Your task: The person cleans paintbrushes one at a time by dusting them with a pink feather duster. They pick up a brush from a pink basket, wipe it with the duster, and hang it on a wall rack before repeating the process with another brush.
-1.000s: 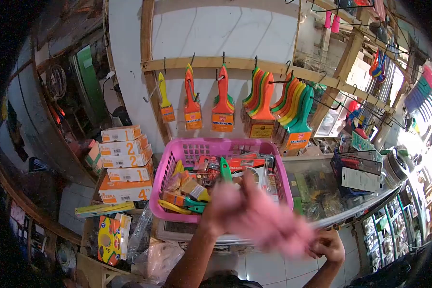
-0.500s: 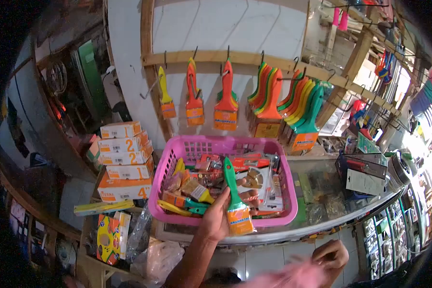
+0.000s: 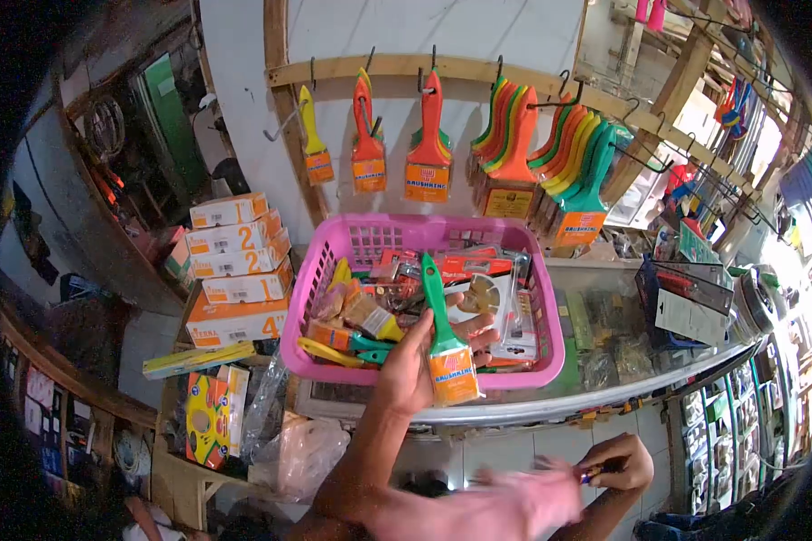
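My left hand (image 3: 410,365) grips a paintbrush (image 3: 444,338) with a green handle and an orange label. It holds the brush upright over the front of a pink plastic basket (image 3: 309,279). The basket is full of packaged brushes and small tools. My right hand (image 3: 618,462) is low at the bottom right, closed on a pink cloth (image 3: 483,507) that is blurred by motion. The cloth streams to the left of that hand, below the counter edge.
Orange, yellow and green paintbrushes (image 3: 429,144) hang on hooks from a wooden rail (image 3: 388,65) behind the basket. Numbered cardboard boxes (image 3: 239,288) are stacked to the left. A glass counter (image 3: 622,361) with goods runs to the right, with shelves beyond.
The pink cloth in my right hand has swept from in front of the basket down to the bottom of the view. My left hand now holds the green brush clear of the basket.
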Demonstrator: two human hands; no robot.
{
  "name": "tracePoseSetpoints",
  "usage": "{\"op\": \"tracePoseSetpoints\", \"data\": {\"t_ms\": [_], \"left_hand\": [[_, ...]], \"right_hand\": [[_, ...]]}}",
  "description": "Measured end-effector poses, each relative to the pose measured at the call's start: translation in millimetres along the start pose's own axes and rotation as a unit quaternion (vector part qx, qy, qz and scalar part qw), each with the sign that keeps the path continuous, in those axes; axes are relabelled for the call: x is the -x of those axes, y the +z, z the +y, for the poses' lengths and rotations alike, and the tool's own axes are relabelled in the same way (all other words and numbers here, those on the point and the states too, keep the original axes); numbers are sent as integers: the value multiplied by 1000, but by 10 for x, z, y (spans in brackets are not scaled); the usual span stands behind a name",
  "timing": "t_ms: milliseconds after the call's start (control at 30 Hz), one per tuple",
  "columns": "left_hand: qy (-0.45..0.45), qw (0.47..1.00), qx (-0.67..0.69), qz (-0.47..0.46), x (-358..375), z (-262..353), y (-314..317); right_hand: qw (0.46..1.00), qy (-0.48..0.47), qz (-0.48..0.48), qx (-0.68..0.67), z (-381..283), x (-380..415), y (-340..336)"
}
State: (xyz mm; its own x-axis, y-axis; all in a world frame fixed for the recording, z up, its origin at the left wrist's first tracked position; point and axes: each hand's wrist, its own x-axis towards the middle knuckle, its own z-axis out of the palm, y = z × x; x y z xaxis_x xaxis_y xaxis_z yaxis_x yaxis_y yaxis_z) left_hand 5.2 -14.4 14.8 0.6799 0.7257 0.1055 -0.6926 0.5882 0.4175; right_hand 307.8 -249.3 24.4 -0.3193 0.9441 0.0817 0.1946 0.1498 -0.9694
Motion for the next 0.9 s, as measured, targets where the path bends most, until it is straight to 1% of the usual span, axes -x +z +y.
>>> {"op": "tracePoseSetpoints", "data": {"t_ms": [33,67,100,133,167,200,233,267,300,367,400,433,467,500,533,567,600,633,667,700,733,767,800,833,867,900], "left_hand": [[-3,1000,-7,9,-9,12,14],[-8,1000,-13,20,-8,6,8],[-61,993,101,-5,-75,-24,-255],[-46,997,63,13,-49,-22,-179],[-30,999,23,28,-29,-1,-40],[-14,999,-17,42,-11,2,44],[-17,999,-9,26,-17,0,59],[-20,1000,0,11,-15,-2,67],[-24,1000,9,-3,-9,-6,72],[1,1000,-8,19,1,-17,88],[14,999,-17,29,4,-12,91],[-17,999,27,-23,-18,2,13],[-29,999,35,-24,-15,7,26],[-39,998,43,-24,-9,19,67],[-50,997,51,-24,-5,29,86],[-46,997,51,-37,-5,30,65],[-53,970,233,-51,9,25,65],[-57,910,407,-63,29,13,73],[-2,978,204,-39,36,2,53],[38,995,-89,9,43,-9,33],[52,949,-304,67,51,-19,13],[1,992,-129,0,21,1,24],[-48,995,51,-68,-2,21,36],[-48,995,42,-78,8,32,70],[51,985,-149,-76,29,17,13],[147,929,-333,-70,65,-24,-96]], "right_hand": [[999,10,46,-20,-11,57,6],[989,56,128,-46,-26,76,53],[970,103,210,-72,-41,67,115],[941,144,293,-93,-41,53,137],[958,145,242,-54,-22,59,84],[985,85,150,-20,-14,14,33],[998,23,55,16,-24,-72,-41],[997,-38,-42,51,-20,-107,-77],[999,-3,34,21,3,-96,-74],[980,68,185,-40,21,-98,-62],[969,77,223,-74,16,-113,-53],[956,83,262,-108,-2,-138,-38],[982,58,177,-39,-27,-146,-97],[995,31,88,31,-46,-149,-187],[995,5,-2,100,-54,-155,-238],[997,10,5,77,-50,-158,-226],[995,60,81,19,-36,-155,-201],[981,109,156,-40,-19,-150,-164],[956,157,230,-97,-35,-182,-117],[957,120,260,-55,-72,-241,-55],[979,88,185,-16,-65,-212,-89],[992,54,108,23,-52,-164,-152],[997,19,29,63,-50,-155,-200],[996,-16,-21,83,-98,-206,-219],[997,42,58,39,-94,-204,-195],[986,101,136,-5,-74,-163,-147]]}}
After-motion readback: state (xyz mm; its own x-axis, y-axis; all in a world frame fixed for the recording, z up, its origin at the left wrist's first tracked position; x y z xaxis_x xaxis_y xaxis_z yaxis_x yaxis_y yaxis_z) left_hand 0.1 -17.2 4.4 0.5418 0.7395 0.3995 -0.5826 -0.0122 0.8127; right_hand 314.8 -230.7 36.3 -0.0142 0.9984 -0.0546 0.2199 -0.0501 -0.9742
